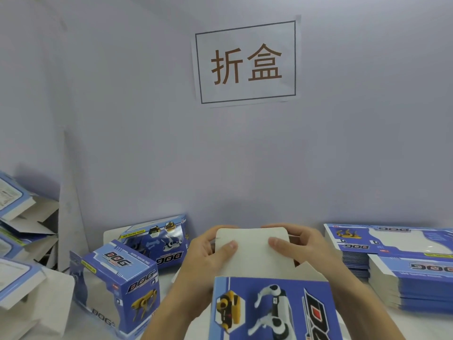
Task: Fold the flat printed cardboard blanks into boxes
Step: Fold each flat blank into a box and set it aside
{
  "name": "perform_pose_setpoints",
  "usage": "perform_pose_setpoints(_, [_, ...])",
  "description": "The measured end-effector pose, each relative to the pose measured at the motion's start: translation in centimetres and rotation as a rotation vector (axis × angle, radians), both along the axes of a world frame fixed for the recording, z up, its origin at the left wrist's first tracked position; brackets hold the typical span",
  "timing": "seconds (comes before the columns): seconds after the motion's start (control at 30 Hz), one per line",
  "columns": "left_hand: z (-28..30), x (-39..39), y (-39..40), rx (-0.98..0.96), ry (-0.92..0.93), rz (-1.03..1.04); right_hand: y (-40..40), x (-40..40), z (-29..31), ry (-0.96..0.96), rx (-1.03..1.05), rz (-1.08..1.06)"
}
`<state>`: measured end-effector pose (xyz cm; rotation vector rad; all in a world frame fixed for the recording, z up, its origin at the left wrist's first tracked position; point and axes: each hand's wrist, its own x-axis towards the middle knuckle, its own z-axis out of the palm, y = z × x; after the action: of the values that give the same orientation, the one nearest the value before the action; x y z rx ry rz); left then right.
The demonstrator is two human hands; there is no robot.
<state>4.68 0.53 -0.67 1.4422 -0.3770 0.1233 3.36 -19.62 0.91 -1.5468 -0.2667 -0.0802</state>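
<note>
I hold a blue printed box (272,307) with robot-dog pictures in front of me, its white end flap (253,252) raised away from me. My left hand (208,256) grips the flap's left edge, thumb on its white face. My right hand (299,246) grips the right edge the same way, fingers curled behind. Stacks of flat blue blanks (402,266) lie at the right.
Two folded blue boxes stand at the left centre, one nearer (115,288) and one by the wall (159,239). More folded boxes with open white flaps (22,231) pile up at the far left. A paper sign (246,62) hangs on the grey wall.
</note>
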Motion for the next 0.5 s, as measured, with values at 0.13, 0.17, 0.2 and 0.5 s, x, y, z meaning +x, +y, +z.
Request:
perform_pose_setpoints(0.13, [-0.1, -0.3, 0.1, -0.038, -0.027, -0.025, 0.1, -0.1, 0.2, 0.001, 0.073, 0.025])
perform_pose_setpoints(0.17, [0.0, -0.3, 0.2, -0.034, -0.035, -0.011, 0.1, -0.1, 0.0, -0.006, 0.071, 0.033])
perform_pose_setpoints(0.2, [0.0, -0.4, 0.2, -0.022, -0.044, 0.01, 0.2, -0.1, -0.1, -0.018, 0.051, 0.023])
perform_pose_setpoints(0.5, [0.6, -0.3, 0.7, 0.011, -0.029, 0.201, 0.6, -0.7, 0.5, 0.021, 0.076, 0.174])
